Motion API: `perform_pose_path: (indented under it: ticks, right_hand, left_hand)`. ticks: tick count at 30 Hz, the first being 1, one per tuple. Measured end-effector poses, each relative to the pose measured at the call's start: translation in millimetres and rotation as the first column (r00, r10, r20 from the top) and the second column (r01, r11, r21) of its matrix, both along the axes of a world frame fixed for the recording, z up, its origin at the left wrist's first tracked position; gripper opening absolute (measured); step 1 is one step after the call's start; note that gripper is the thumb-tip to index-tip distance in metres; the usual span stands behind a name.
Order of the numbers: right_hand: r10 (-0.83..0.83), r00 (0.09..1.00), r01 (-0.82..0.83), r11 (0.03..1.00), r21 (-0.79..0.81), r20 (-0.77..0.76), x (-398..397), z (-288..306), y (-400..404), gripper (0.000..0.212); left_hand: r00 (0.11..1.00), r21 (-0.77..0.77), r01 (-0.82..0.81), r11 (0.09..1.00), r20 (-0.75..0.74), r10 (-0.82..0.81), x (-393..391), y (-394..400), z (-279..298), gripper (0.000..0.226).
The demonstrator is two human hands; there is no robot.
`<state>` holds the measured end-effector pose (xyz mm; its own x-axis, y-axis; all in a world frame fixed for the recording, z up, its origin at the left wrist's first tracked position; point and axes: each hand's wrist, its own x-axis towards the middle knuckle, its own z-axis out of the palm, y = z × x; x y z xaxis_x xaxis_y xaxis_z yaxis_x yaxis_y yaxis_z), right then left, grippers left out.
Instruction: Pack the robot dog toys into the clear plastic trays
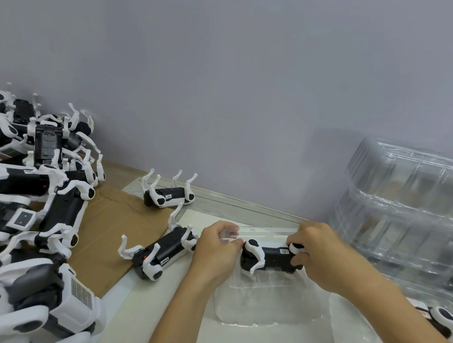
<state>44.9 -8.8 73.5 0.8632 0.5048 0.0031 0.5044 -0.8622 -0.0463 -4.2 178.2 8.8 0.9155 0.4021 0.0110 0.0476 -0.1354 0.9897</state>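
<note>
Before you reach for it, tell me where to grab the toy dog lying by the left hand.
Take the robot dog across its black body, coming from above. It lies on its back with its white legs sticking up at both ends, which leaves the middle bare. The left hand is nearest.

Packed toy [443,319] behind right forearm

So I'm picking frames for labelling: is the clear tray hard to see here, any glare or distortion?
Head view: the tray nearly vanishes against the white table; glare streaks the tray stack; wide-angle bending at the edges; the toy between the hands stays sharp.
</note>
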Motion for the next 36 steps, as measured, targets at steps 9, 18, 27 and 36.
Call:
perform_pose_path:
  ticks: [9,18,27,36]
  right_hand:
    - [-0.103,0.994,0.098,0.989,0.111,0.042,-3,-4,3,0.037]
    - [-0.074,0.997,0.072,0.980,0.186,0.006,0,2,-10,0.013]
    - [-0.008,0.990,0.003,0.999,0.036,0.139,1,-1,-3,0.009]
    - [0.005,0.991,-0.063,0.895,0.443,0.130,-13,-8,7,0.020]
  left_hand:
    - [1.000,0.010,-0.023,1.000,-0.001,0.023,2,0,-3,0.019]
    - [1.000,0.028,-0.025,0.999,-0.003,0.025,4,0,-2,0.023]
    - [0.999,0.044,-0.032,0.999,-0.004,0.032,4,-1,-3,0.022]
    - [0.999,-0.005,-0.049,0.999,0.003,0.049,7,-3,-3,0.016]
